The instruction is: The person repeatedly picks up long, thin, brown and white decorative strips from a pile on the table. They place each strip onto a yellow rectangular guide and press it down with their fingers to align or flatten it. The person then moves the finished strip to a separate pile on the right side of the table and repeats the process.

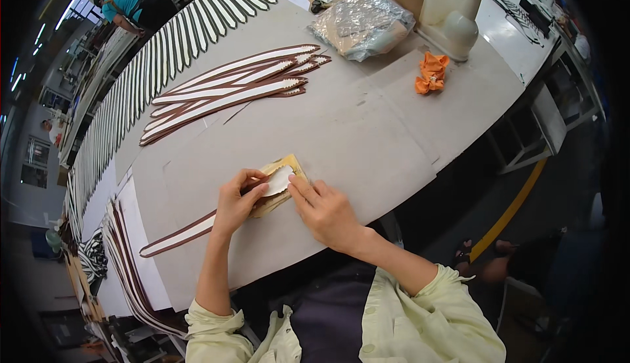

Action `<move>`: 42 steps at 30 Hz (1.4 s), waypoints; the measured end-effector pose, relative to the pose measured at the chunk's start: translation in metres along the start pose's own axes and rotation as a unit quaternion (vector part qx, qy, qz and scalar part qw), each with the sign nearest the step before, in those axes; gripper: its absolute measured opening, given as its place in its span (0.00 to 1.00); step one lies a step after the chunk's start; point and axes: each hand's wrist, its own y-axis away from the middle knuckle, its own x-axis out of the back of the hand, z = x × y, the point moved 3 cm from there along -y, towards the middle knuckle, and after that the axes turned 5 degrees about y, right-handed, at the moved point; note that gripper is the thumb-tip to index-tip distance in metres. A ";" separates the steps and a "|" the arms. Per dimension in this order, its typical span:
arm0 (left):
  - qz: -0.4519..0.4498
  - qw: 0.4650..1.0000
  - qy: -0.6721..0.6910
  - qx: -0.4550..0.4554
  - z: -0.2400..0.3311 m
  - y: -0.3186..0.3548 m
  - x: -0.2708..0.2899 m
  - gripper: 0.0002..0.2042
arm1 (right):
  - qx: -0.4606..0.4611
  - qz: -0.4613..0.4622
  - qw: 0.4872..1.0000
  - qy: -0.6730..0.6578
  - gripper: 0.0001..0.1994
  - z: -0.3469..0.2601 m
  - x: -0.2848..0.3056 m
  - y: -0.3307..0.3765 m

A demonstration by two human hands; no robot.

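A brown-edged strap with a white middle point(180, 237) lies slanting across the near part of the table. Its wide white end point(278, 181) rests over a small yellowish pad point(291, 161) in front of me. My left hand point(238, 199) is closed, pinching the strap between thumb and fingers just left of that end. The fingers of my right hand point(325, 213) are drawn together on the white end's right edge, pinching it at the tip. Part of the pad is hidden under the strap and my hands.
Beyond my hands lies a pile of similar brown straps point(230, 87). Black-edged white strips point(197, 25) line the table's far left edge. A plastic-wrapped bundle point(364, 23), a whitish container point(453, 35) and a crumpled orange cloth point(431, 73) sit at far right. Another person point(134, 5) bends over at far left.
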 end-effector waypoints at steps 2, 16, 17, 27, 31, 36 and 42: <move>0.005 0.999 -0.026 -0.028 -0.003 -0.002 0.000 0.11 | 0.013 -0.024 0.999 0.029 0.20 -0.003 -0.003 0.000; -0.011 0.996 -0.036 -0.076 -0.011 -0.005 0.003 0.11 | 0.044 -0.056 0.994 0.086 0.22 -0.002 -0.012 -0.003; -0.014 0.996 -0.038 -0.076 -0.011 -0.005 0.003 0.11 | 0.044 -0.062 0.994 0.083 0.23 -0.003 -0.013 -0.002; -0.014 0.951 -0.233 -0.200 0.017 0.015 0.008 0.20 | -0.023 -0.059 0.995 0.076 0.23 -0.003 -0.017 -0.001; -0.041 0.947 -0.268 -0.171 0.016 0.017 0.013 0.22 | -0.020 -0.057 0.994 0.086 0.23 -0.001 -0.018 -0.001; -0.028 0.919 -0.322 -0.226 0.006 0.021 0.012 0.20 | -0.014 -0.056 0.995 0.084 0.23 0.000 -0.015 -0.004; 0.097 0.814 -0.444 -0.362 0.009 0.035 -0.001 0.21 | -0.011 -0.068 0.994 0.079 0.23 0.000 -0.013 -0.005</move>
